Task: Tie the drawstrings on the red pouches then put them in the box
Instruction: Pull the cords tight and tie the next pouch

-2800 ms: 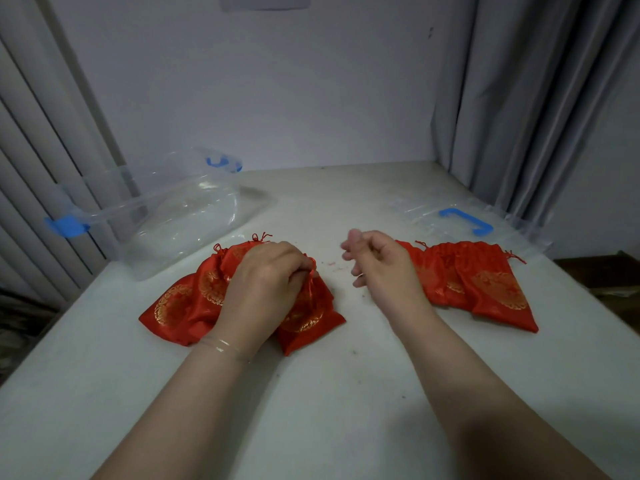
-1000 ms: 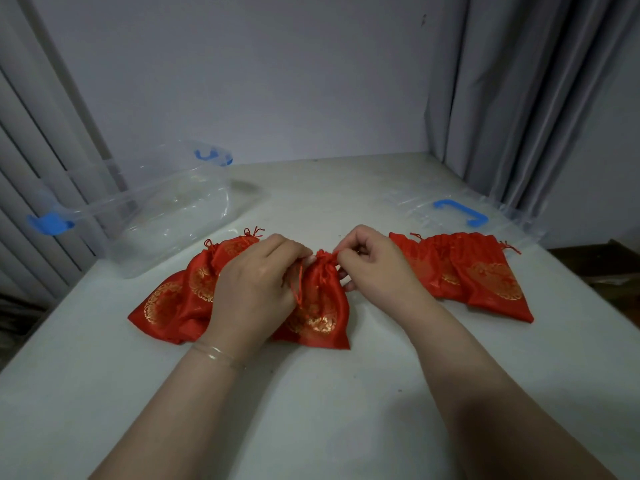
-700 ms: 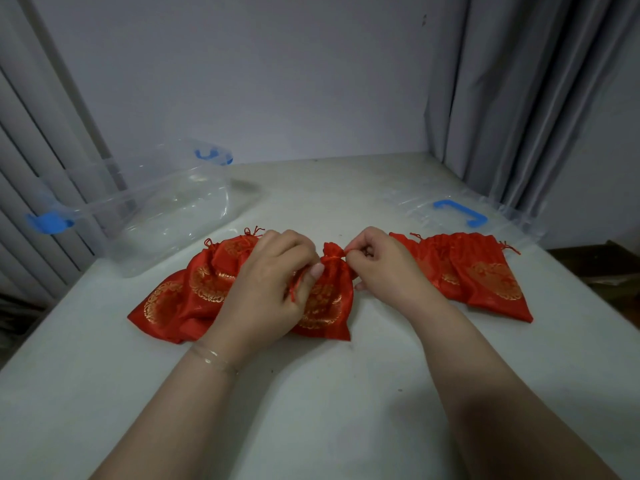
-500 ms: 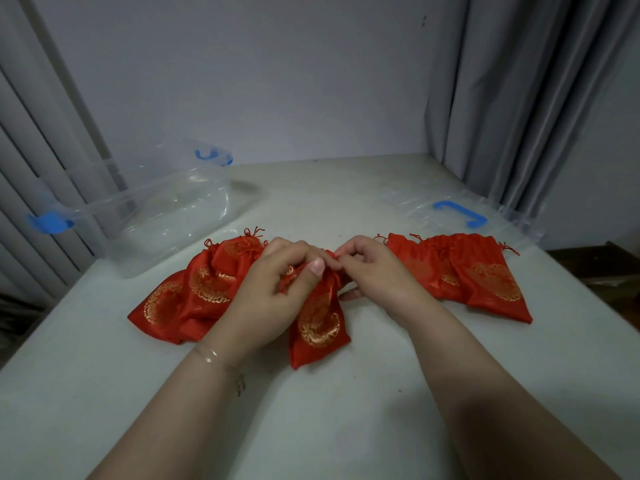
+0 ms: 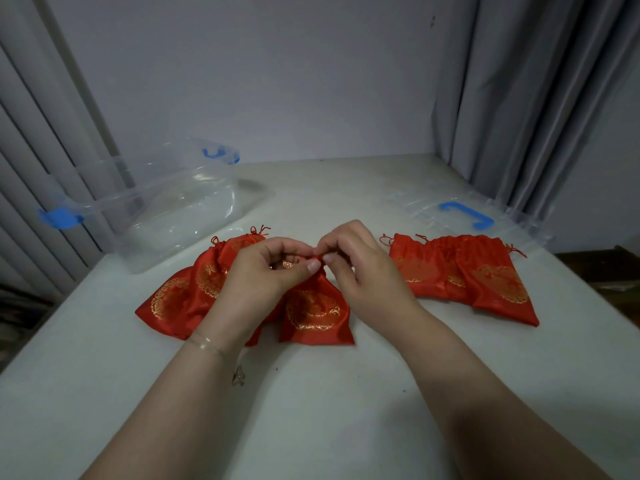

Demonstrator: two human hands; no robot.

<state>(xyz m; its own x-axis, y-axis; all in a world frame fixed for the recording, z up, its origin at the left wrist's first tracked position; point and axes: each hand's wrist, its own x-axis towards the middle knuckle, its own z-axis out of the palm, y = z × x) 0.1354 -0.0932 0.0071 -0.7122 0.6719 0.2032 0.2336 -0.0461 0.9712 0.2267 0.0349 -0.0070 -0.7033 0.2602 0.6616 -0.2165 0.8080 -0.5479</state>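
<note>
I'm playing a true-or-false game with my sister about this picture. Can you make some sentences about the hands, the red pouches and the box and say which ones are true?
1. Both hands pinch the top of one red pouch. True: the left hand and right hand meet at the neck of the middle pouch.
2. The clear box already has pouches in it. False: the clear box holds none.
3. The box lid lies on the table at the right. True: the lid with its blue handle lies behind the right pile of pouches.
4. The pouches are plain red. False: they carry gold round patterns.
5. The box has green clips. False: its clips are blue.
</note>
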